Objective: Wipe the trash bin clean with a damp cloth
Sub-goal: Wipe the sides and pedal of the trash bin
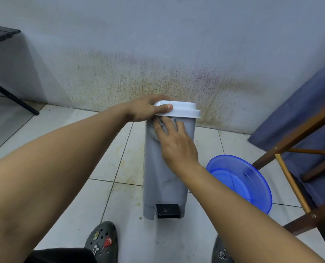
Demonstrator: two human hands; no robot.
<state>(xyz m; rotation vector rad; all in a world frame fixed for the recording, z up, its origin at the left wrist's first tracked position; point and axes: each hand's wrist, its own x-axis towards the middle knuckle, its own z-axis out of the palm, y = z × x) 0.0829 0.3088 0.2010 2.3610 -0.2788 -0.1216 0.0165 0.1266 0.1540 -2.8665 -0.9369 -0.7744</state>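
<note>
A tall grey pedal trash bin (163, 179) with a white lid (184, 109) stands on the tiled floor near the wall, its black pedal (168, 211) facing me. My left hand (146, 109) grips the lid's left edge, thumb along the rim. My right hand (176, 143) presses a grey cloth (154, 130) flat against the bin's upper front, just under the lid. Most of the cloth is hidden under my fingers.
A blue basin (239, 179) holding water sits on the floor right of the bin. A wooden chair frame (294, 177) with blue fabric stands at far right. A black table leg (11, 95) is at far left. The stained wall (157, 76) is close behind. My sandalled feet (102, 242) are below.
</note>
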